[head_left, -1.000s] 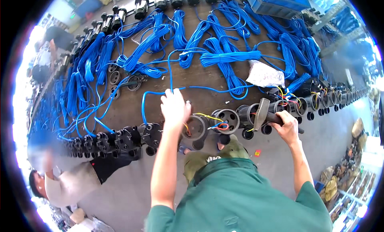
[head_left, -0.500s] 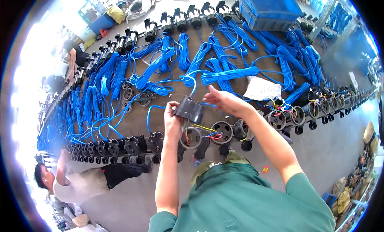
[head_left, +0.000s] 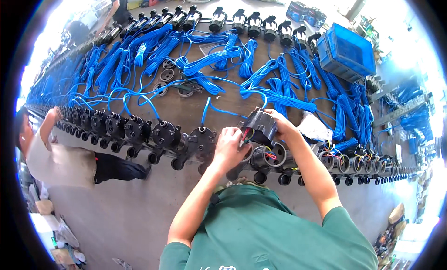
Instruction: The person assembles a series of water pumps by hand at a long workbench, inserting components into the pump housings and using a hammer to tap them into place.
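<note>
A black plastic cover (head_left: pixel 263 125) with a blue cable running from it is held up in front of me, above a row of round black motor housings. My right hand (head_left: pixel 282 124) is closed around its far right side. At its open left end, where red wires (head_left: pixel 246 134) show, the fingers of my left hand (head_left: pixel 228 148) are pinched together. Their tips are partly hidden. Just below, an open housing (head_left: pixel 274 154) has coloured wires in it. Left of my hands stands a housing with a black cap (head_left: pixel 202 142) and a blue cable.
Bundled blue cables (head_left: pixel 212 60) cover much of the brown table (head_left: pixel 186 114). A blue crate (head_left: pixel 347 51) stands at the back right. Near my right forearm lies a white bag (head_left: pixel 314 126). Along the table's left side, another person (head_left: pixel 60 160) reaches toward the housings.
The view has shifted left. My right hand, open beside the cover before, now grips it. My left hand has moved from holding the cover to the wires at its open end.
</note>
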The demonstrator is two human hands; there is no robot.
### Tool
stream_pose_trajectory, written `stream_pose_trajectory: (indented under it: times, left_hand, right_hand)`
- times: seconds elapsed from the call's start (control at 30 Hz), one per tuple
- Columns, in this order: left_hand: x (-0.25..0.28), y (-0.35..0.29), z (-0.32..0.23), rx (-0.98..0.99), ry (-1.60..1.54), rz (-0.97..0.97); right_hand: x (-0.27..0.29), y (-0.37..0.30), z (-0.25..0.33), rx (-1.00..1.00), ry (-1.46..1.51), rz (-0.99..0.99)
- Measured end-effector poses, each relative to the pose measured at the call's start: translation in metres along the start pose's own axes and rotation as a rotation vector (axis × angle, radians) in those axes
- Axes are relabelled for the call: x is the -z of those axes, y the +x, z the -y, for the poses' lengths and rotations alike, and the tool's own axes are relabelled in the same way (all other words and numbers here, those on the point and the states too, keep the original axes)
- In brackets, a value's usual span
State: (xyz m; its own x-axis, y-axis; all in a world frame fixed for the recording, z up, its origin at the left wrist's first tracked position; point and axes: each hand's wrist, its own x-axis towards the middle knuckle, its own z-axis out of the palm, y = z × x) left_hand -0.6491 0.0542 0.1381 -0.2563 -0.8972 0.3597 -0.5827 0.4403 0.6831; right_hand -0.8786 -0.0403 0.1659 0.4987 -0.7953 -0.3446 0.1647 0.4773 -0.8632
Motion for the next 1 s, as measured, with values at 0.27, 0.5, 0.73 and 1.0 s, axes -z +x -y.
stream_pose_trajectory:
  times: [0.27,0.5,0.73,1.0]
  left_hand:
    - [-0.017,-0.034,-0.002,0.144,-0.018,-0.011]
    - [-0.055,-0.056,0.047,-0.105,0.034,-0.222]
    - [-0.068,-0.050,0.027,0.119,-0.047,-0.165]
    - [-0.052,-0.057,0.035,0.067,-0.140,-0.176]
  right_hand:
    - [-0.018,-0.002,-0.014,-0.080,-0.529,-0.376]
    - [-0.025,-0.003,-0.020,-0.021,-0.407,-0.409]
    - [-0.026,-0.015,-0.033,0.068,-1.260,-0.812]
    - [0.018,-0.020,-0.056,-0.073,-0.289,-0.575]
